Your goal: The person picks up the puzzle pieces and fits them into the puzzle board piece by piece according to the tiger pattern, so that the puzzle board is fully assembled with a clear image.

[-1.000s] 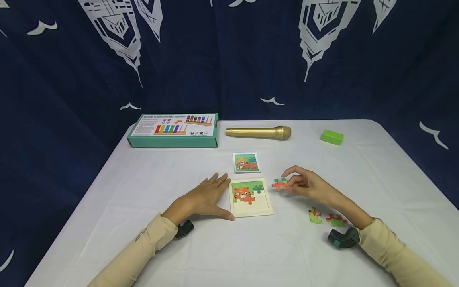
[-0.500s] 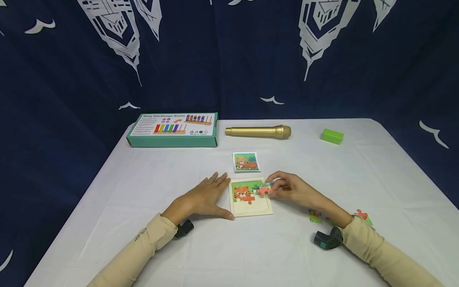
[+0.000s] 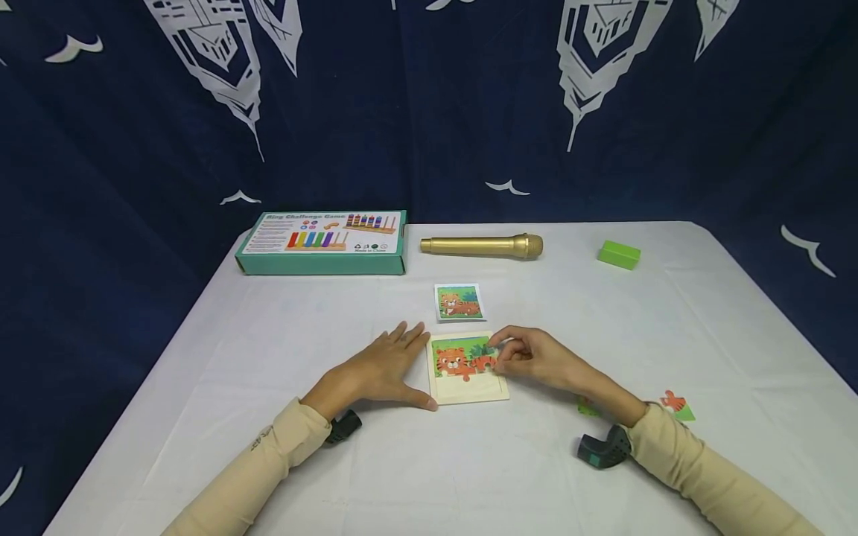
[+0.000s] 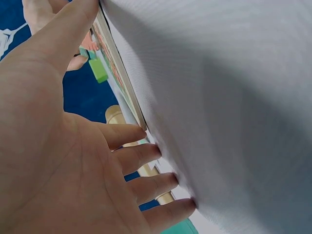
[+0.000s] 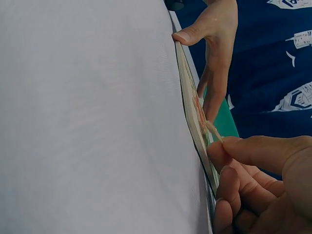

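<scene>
I pinch the thin orange-striped puzzle piece [image 3: 484,362] between the thumb and forefinger of my right hand [image 3: 536,361], which comes in from 3 o'clock. The piece is at the 2 o'clock part of the flat, square puzzle board [image 3: 469,391], pale and wood-like, with a smooth raised rim. My left hand [image 3: 385,372] lies at 9 o'clock, fingers spread, thumb at the board's lower left corner.

Below the lower rim, white tablecloth [image 3: 402,476], softly creased, runs toward me at 6 o'clock; only a narrow strip of it parts the upper rim from the glossy picture card [image 3: 459,303] at 12.

From the head I see the tiger picture but not the piece's tilt; my right wrist view shows its pale edge slanting up off the board. My left wrist view shows the board's thickness, flat on the cloth.

Past 3 o'clock lie a partly hidden green piece [image 3: 587,408] and an orange-and-green piece [image 3: 678,406]. Farther out: green block [image 3: 619,254] at 2, gold microphone [image 3: 479,246] at 12, cardboard box [image 3: 322,263] at 10.
</scene>
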Tool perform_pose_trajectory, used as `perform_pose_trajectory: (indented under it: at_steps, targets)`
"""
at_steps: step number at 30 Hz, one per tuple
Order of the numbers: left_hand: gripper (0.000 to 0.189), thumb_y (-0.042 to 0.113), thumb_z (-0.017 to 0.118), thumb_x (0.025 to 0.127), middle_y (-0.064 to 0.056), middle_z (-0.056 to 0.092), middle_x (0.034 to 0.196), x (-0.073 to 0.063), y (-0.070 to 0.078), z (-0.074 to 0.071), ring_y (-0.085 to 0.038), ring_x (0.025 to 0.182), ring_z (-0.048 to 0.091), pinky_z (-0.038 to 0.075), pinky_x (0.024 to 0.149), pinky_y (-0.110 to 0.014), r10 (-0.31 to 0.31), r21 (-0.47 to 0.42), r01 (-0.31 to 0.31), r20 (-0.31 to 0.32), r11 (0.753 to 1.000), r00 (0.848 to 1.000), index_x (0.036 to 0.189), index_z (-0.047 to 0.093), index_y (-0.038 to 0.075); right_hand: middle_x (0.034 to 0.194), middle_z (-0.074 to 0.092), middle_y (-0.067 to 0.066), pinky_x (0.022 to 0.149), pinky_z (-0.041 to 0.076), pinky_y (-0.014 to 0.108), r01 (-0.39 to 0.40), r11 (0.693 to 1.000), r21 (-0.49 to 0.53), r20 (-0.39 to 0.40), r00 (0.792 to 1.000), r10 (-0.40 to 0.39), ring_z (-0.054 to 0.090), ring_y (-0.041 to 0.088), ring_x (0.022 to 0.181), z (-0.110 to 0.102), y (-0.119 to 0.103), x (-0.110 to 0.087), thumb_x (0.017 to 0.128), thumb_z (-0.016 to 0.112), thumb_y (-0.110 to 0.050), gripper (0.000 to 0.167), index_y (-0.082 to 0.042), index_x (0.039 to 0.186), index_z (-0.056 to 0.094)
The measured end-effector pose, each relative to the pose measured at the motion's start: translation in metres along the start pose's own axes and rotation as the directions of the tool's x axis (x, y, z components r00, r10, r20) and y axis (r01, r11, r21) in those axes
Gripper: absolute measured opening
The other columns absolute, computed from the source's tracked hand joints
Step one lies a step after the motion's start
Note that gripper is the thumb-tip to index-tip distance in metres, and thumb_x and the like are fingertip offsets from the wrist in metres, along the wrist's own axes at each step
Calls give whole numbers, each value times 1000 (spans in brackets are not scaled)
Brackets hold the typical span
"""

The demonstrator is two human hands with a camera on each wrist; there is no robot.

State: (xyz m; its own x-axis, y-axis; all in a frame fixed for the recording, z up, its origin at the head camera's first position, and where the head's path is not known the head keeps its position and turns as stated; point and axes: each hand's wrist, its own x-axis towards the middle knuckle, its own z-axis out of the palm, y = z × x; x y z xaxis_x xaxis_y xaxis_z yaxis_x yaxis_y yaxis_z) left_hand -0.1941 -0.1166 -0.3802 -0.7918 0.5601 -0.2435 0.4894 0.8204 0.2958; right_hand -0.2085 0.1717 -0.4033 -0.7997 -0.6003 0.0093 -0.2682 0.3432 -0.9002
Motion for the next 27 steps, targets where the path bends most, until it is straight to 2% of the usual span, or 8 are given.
perform_pose_trajectory:
  at_steps: [9,13,18,27]
  targets:
    - [114,69,69,71,-10,12,160,0,0,1,-33,147,6,13,117,-51,-3,-2,3,2,1000,1000,153,20,6,76,63,4,65,44,18,29,997,-72,-12,999,-30,51,6,66,3,1,1,85,68,-2,30,8,111,57]
    - [114,69,69,71,-10,12,160,0,0,0,-33,147,6,13,117,-51,-2,1,2,5,1000,1000,153,20,6,73,59,-1,62,42,17,25,987,-161,-29,999,-30,48,5,63,4,1,2,84,69,-2,26,4,109,61]
    - [114,69,68,71,-11,12,160,0,-1,0,-34,147,6,13,117,-52,1,0,-1,3,1000,1000,153,20,6,70,55,-5,54,38,18,57,957,-285,-29,997,-68,43,3,59,4,1,2,83,72,-5,24,-1,106,65]
    - [115,70,68,71,-10,12,160,1,-1,1,-34,147,6,13,117,-51,1,3,-1,1,1000,1000,153,20,5,71,53,-6,54,36,18,63,948,-312,-21,997,-74,43,4,58,4,-4,1,83,73,-6,23,-7,104,64]
